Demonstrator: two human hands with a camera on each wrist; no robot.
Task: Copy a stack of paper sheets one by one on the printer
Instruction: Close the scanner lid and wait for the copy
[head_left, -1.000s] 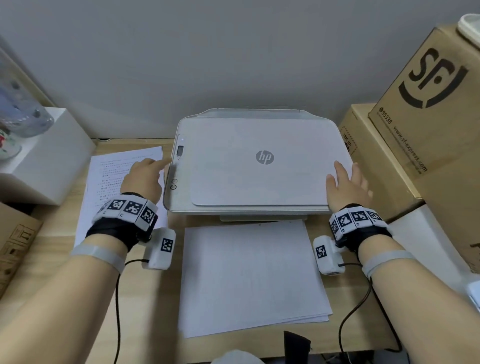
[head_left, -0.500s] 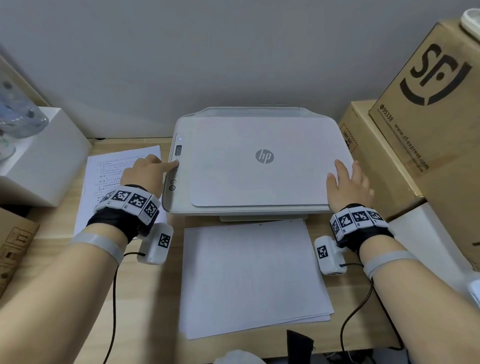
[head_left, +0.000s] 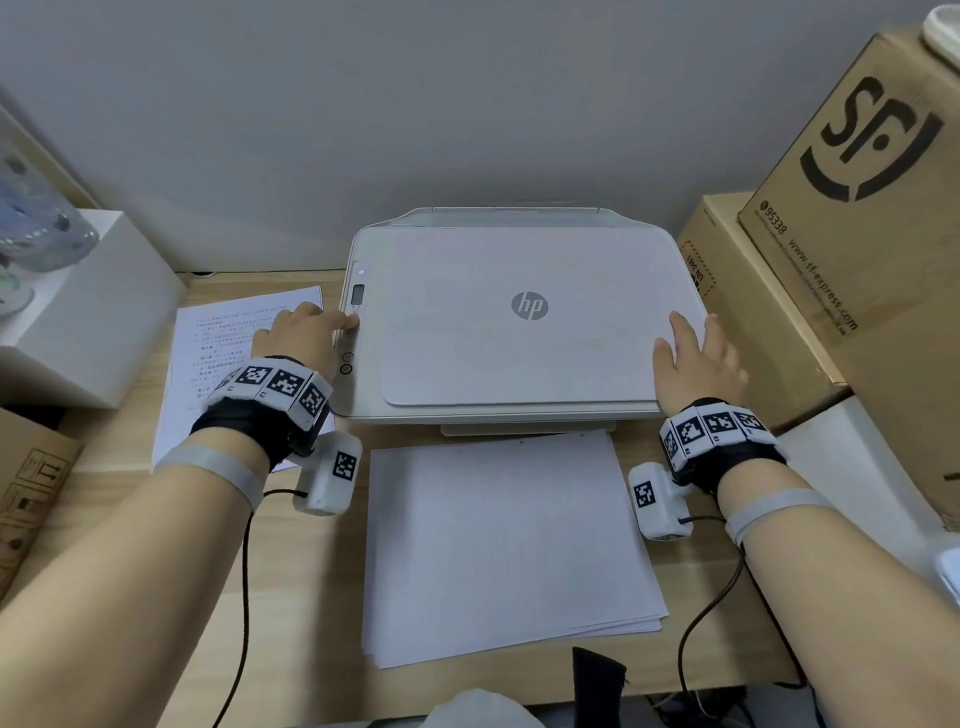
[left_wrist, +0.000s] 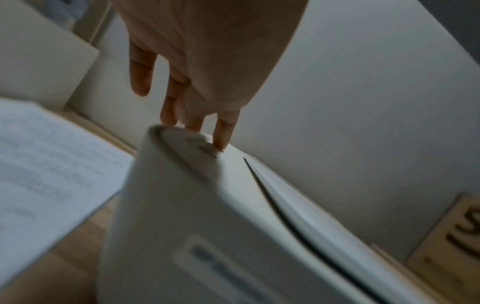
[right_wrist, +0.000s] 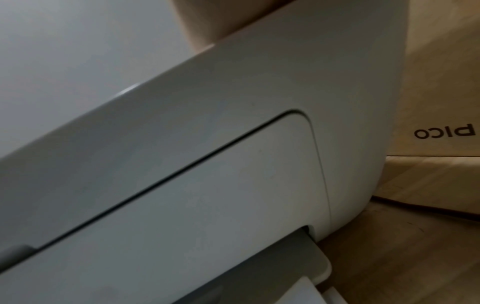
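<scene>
A white HP printer (head_left: 519, 322) sits mid-desk with its lid down. My left hand (head_left: 306, 338) reaches over its left edge, and the index fingertip (head_left: 352, 323) presses the control strip just below the small display (head_left: 357, 294). In the left wrist view that fingertip (left_wrist: 222, 142) sits on a button of the printer (left_wrist: 182, 205). My right hand (head_left: 693, 353) lies flat on the lid's right edge, fingers straight. A stack of blank sheets (head_left: 504, 540) lies in front of the printer. One printed sheet (head_left: 228, 353) lies to its left, partly under my left wrist.
Cardboard boxes (head_left: 748, 312) stand close against the printer's right side, with a large SF box (head_left: 857, 218) on top. A white box (head_left: 88, 312) stands at the left and another carton (head_left: 31, 493) at the lower left. The wall is right behind the printer.
My left hand has slid right from over the printed sheet, and its index fingertip now rests on the control strip. The right hand stays on the lid.
</scene>
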